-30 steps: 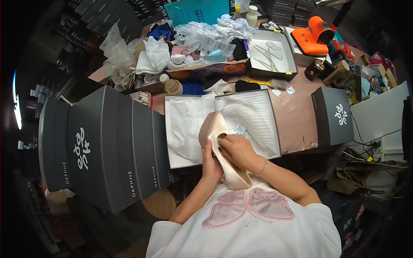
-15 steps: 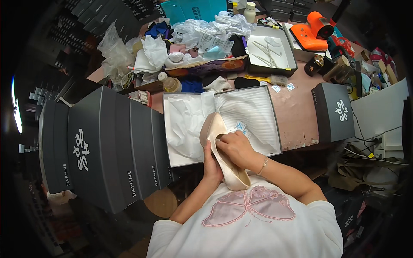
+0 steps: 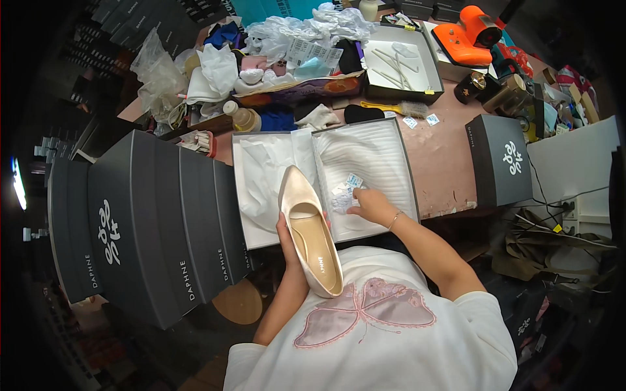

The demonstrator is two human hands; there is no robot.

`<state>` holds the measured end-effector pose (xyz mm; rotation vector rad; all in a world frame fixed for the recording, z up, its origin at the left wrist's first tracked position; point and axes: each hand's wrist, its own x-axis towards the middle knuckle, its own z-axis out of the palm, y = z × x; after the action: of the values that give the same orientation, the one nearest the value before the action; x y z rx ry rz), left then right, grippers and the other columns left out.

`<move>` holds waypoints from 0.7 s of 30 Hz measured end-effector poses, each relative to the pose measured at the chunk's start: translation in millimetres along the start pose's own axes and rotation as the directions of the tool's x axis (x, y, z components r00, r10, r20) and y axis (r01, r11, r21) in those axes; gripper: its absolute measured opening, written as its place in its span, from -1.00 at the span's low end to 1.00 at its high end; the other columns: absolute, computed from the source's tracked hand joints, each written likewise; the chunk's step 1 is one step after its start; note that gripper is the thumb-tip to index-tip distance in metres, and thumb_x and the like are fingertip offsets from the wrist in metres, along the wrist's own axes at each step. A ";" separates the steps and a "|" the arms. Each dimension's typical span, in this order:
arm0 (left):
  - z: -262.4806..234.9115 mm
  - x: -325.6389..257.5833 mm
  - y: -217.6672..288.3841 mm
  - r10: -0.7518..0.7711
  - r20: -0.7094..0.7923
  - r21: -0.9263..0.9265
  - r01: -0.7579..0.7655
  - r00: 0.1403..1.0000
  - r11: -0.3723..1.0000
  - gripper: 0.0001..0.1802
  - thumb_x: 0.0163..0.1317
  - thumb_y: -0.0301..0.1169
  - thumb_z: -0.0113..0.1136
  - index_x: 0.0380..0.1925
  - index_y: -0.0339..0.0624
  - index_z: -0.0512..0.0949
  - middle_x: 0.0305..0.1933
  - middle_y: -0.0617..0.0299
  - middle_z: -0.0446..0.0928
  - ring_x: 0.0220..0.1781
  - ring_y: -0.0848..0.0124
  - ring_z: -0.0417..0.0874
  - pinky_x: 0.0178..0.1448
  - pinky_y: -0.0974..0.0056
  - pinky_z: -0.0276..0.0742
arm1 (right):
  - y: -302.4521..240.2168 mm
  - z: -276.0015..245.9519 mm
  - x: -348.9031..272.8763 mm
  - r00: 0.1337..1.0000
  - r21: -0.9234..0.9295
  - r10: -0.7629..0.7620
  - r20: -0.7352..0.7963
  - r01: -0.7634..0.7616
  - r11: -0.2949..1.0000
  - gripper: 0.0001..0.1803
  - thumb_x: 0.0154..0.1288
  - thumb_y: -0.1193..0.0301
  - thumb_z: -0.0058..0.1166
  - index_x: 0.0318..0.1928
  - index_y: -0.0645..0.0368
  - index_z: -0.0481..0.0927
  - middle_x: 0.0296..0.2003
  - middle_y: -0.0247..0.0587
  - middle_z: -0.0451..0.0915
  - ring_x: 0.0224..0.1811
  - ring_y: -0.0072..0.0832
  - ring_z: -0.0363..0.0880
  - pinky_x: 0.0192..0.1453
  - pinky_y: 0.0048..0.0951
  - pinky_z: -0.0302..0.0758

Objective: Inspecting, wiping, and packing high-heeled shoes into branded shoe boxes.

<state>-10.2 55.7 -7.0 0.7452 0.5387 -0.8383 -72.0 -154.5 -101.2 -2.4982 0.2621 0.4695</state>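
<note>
Steady hold with light pressure suited pale shoe; hard squeeze could have marked smooth upper. Small packet called for fingertip pinch, ribbed white lining best kept flat. Left hand part-closed round shoe's sides, grasping it; shoe sat opening up, toe over open box, heel toward wearer's shirt. Right hand over box's right half, fingers curled, tips close by packet; couldn't tell whether they gripped anything.

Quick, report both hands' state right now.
Left hand: closed around the pale, pointed shoe, holding it.
Right hand: fingers bent by the blue-and-white packet; whether it grips anything cannot be told.
</note>
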 end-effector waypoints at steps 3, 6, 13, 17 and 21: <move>-3.6 -1.8 -1.9 -0.017 -0.031 0.051 0.019 0.999 0.999 -0.17 0.24 0.31 -0.23 0.04 -0.29 0.44 -0.15 -0.05 0.57 -0.24 0.21 0.64 -0.12 0.19 0.64 | -0.3 33.0 6.4 0.996 -0.029 0.093 -0.006 -0.093 0.995 -0.62 0.00 0.20 0.33 -0.25 0.16 0.56 -0.34 0.01 0.64 -0.19 -0.09 0.63 -0.13 -0.14 0.54; -3.2 -3.7 1.3 -0.015 -0.041 0.053 0.017 0.999 0.998 -0.13 0.23 0.32 -0.20 0.05 -0.36 0.42 -0.13 -0.09 0.56 -0.22 0.17 0.66 -0.13 0.19 0.67 | 23.4 55.6 4.5 0.998 0.118 0.029 -0.061 -0.022 0.993 -0.66 0.02 0.26 0.32 -0.27 0.18 0.54 -0.40 -0.03 0.63 -0.29 -0.14 0.62 -0.16 -0.22 0.54; 5.7 -2.8 -3.9 0.063 -0.039 0.070 -0.060 0.997 0.996 -0.21 0.27 0.33 -0.22 0.03 -0.19 0.46 -0.12 0.11 0.56 -0.15 0.32 0.63 -0.07 0.23 0.62 | -43.5 -48.1 -31.4 0.962 0.886 0.023 -0.274 0.242 0.396 -0.78 0.00 0.62 0.16 -0.29 0.20 0.48 -0.38 -0.27 0.51 -0.38 -0.45 0.49 -0.27 -0.51 0.49; 26.2 -12.7 -7.6 0.044 0.060 0.046 -0.047 0.997 0.998 -0.20 0.27 0.35 -0.19 0.17 -0.11 0.35 0.04 0.10 0.49 0.03 0.25 0.58 0.06 0.16 0.58 | -110.6 -81.5 -34.9 0.691 0.244 -0.451 -0.565 0.662 0.708 -0.71 -0.04 0.61 0.18 -0.24 0.14 0.49 -0.28 -0.20 0.48 -0.22 -0.29 0.50 -0.20 -0.36 0.50; 6.0 2.6 -17.9 0.086 0.111 0.110 -0.098 0.990 0.989 -0.20 0.26 0.32 -0.12 0.26 -0.06 0.26 0.17 0.08 0.40 0.17 0.21 0.50 0.17 0.09 0.52 | -110.6 -62.5 -15.6 0.693 -0.050 -0.501 -0.518 0.560 0.827 -0.66 -0.06 0.53 0.11 -0.17 0.07 0.51 -0.29 -0.20 0.44 -0.18 -0.22 0.44 -0.13 -0.20 0.40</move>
<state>-22.5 41.9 -11.6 0.8198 0.3601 -0.8226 -37.7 -99.3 9.0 -2.3872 -0.2435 -0.4550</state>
